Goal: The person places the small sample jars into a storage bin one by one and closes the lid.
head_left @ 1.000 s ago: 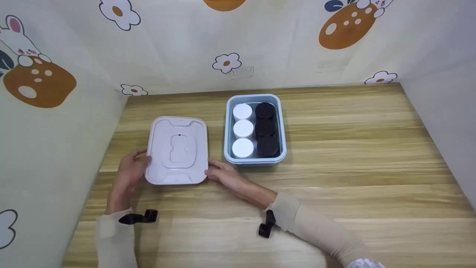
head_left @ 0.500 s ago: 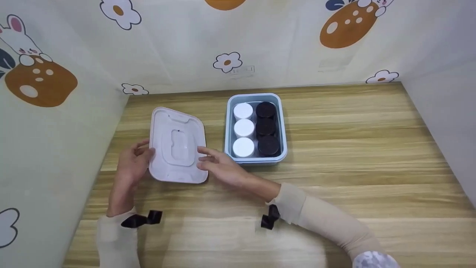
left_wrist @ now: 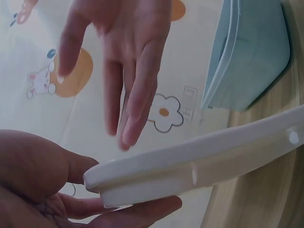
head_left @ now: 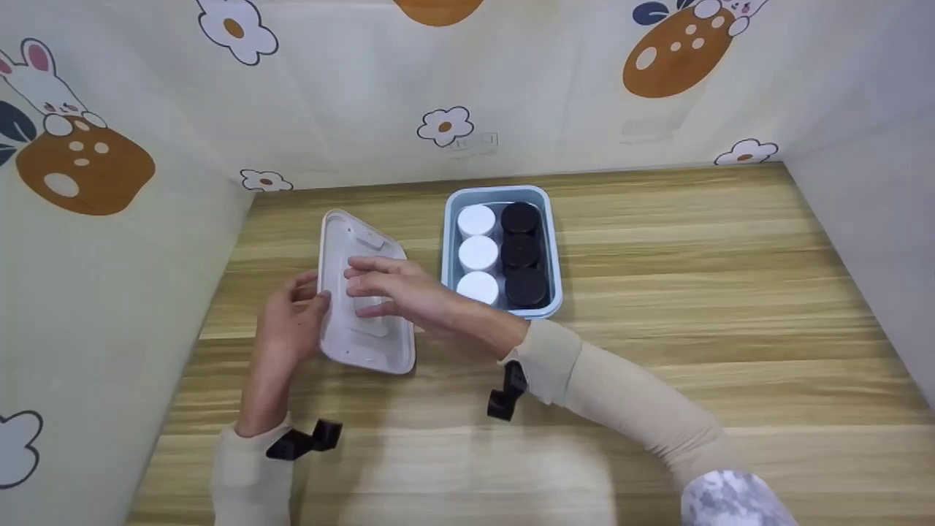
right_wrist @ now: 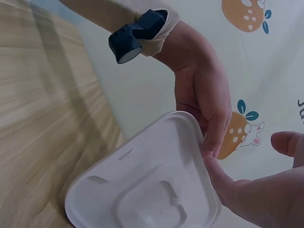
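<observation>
White lid (head_left: 365,307) tilted, long axis front-to-back

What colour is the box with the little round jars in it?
Light blue; the box shows best in the head view.

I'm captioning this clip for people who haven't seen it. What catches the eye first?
The white lid, tilted above the wooden table, gripped at its edge by the left hand while the right hand spreads open over it. Just right sits a blue box holding white jars and black jars.

Blue tub (head_left: 447,241) w/ blk & wht jars (head_left: 478,253)
</observation>
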Available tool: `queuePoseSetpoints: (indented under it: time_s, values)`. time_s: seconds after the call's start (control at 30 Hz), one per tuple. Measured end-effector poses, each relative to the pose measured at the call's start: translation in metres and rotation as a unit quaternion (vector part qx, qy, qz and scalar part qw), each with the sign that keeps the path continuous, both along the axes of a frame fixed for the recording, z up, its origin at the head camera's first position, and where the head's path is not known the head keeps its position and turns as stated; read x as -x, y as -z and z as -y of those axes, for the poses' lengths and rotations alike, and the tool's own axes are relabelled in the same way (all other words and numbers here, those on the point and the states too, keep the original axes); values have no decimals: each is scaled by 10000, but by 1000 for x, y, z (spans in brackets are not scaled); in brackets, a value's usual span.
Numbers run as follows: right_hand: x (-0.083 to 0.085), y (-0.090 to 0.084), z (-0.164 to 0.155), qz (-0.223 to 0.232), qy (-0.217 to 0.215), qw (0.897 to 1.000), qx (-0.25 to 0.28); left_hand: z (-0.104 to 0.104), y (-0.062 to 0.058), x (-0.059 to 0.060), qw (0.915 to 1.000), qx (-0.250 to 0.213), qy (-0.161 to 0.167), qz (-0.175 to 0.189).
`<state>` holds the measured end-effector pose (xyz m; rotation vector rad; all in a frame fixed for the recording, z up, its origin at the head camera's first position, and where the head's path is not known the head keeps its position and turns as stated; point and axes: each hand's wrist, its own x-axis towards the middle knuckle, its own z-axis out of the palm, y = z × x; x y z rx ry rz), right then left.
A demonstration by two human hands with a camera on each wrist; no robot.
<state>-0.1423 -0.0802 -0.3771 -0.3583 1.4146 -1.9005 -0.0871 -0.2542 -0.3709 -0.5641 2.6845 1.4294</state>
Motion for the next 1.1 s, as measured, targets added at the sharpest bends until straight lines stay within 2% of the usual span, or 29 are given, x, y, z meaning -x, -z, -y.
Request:
queuePoseSetpoints:
  time_s: [0.1, 0.33, 0.53, 0.7, 0.87, 0.97, 1.1]
  values:
    - [2, -3, 3, 175, 93, 9998, 51, -9, -2, -3, 9999, 45, 137, -92]
    - [7, -1, 1, 449, 307, 9985, 59, -30, -1, -3, 9984, 108, 451, -329]
    - [11, -2, -7, 551, 557, 9969, 77, -42, -1, -4, 9973, 61, 563, -465]
    - [15, -1, -14, 311, 704, 9970, -88, -48, 2, -5, 9933, 43, 710, -909]
    - [20, 2, -22, 105, 819, 9952, -533, -54, 10, -6, 9854, 311, 823, -1460]
    - [23, 2, -30, -28, 775, 9941, -761, -56, 13, -5, 9840, 264, 849, -1546]
    - [26, -1, -41, -201, 591, 9942, -874, -56, 13, -2, 9858, -212, 829, -1443]
